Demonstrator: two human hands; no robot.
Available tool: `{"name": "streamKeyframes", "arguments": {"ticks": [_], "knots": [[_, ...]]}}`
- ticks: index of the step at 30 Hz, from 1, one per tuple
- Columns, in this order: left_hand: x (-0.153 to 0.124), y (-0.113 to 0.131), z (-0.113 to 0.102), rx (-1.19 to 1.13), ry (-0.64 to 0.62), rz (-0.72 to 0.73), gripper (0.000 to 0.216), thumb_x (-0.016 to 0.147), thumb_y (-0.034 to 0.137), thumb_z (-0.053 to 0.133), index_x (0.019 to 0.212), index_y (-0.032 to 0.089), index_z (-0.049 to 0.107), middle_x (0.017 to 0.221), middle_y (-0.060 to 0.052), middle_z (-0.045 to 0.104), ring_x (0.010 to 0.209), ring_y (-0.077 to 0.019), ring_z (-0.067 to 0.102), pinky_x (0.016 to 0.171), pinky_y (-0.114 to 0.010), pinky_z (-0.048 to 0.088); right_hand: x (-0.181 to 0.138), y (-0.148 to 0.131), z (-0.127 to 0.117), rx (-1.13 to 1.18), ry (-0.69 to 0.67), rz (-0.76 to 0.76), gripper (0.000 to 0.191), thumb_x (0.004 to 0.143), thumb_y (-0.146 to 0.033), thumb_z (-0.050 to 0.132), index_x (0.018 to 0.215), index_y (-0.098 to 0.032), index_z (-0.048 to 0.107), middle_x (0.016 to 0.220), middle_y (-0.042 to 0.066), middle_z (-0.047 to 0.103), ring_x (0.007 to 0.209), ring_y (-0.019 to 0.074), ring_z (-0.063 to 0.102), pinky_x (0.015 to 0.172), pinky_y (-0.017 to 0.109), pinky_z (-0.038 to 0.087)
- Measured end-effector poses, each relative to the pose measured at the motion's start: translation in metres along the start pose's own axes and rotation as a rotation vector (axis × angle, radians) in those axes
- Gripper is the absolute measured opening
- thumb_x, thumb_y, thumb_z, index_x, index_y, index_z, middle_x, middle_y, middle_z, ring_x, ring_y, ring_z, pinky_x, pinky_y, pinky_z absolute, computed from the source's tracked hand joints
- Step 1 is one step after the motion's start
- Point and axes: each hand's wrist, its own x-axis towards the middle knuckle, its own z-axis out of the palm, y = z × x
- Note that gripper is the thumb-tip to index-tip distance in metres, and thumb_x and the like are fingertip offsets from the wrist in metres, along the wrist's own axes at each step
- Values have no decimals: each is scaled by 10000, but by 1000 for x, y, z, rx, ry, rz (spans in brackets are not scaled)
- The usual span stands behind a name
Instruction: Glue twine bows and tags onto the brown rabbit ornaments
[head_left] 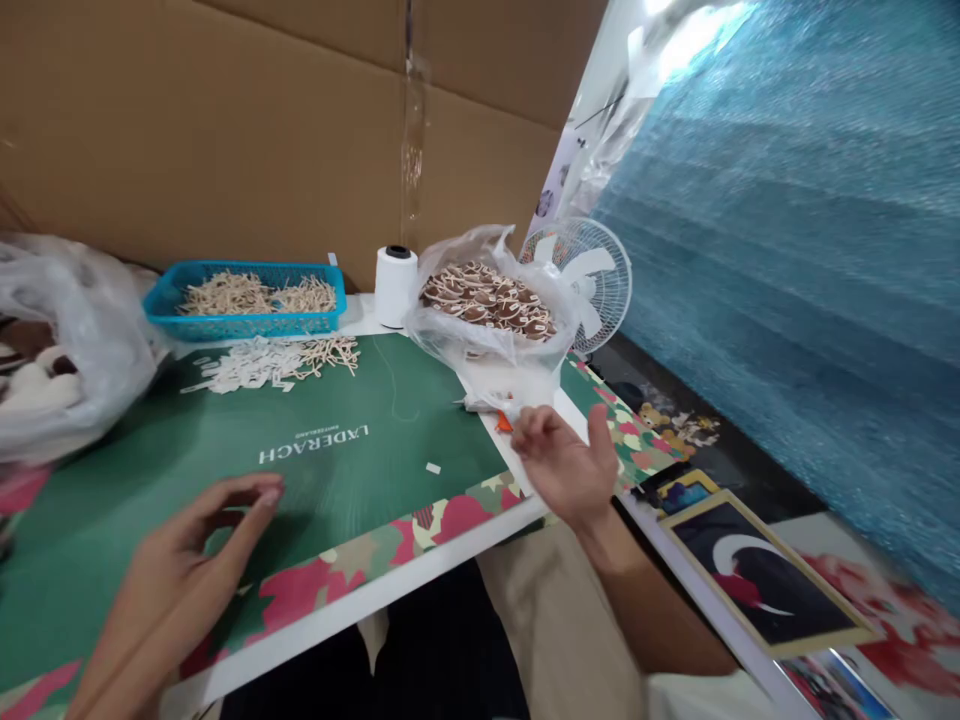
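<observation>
My left hand point(187, 570) rests on the green mat point(322, 450) near the table's front edge, fingers curved and apart, nothing in them. My right hand point(566, 462) hovers palm up at the mat's right edge, fingers loosely curled, holding nothing that I can see. Just beyond it lie a small white scrap and an orange bit point(504, 424). A clear plastic bag of brown and white round pieces point(487, 298) sits behind that. A tiny white piece point(433, 467) lies on the mat between my hands.
A blue basket point(244, 323) of beige strips stands at the back left, loose white and beige strips point(270, 362) in front of it. A white thread spool point(395, 285), a small fan point(589, 280), a plastic bag point(52, 350) at left, cardboard wall behind, framed pictures point(757, 580) on the floor at right.
</observation>
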Motion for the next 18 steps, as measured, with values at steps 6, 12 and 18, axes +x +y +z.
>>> {"name": "streamKeyframes", "arguments": {"ticks": [6, 12, 18], "knots": [[-49, 26, 56, -212, 86, 325, 287, 1032, 416, 624, 1261, 272, 721, 1299, -83, 721, 1181, -252, 707, 970, -391, 603, -4, 44, 80, 637, -10, 170, 581, 970, -762, 470, 1425, -434, 621, 1576, -21, 571, 1416, 237, 542, 1129, 447, 454], [-97, 45, 95, -38, -66, 722, 623, 1136, 389, 293, 1724, 197, 214, 1783, -148, 248, 1677, -314, 180, 1359, -575, 199, -62, 63, 149, 627, -82, 276, 704, 1003, -795, 329, 1586, -435, 489, 1743, -63, 372, 1653, 209, 261, 1316, 524, 288], [-87, -1, 36, 138, 196, 423, 644, 1144, 389, 206, 1738, 292, -23, 1827, -68, -54, 1695, -304, -45, 1353, -649, 67, -143, 105, 165, 620, -472, 554, 688, 979, -767, 501, 1578, -430, 531, 1780, -72, 287, 1684, 243, 169, 1353, 515, 188]]}}
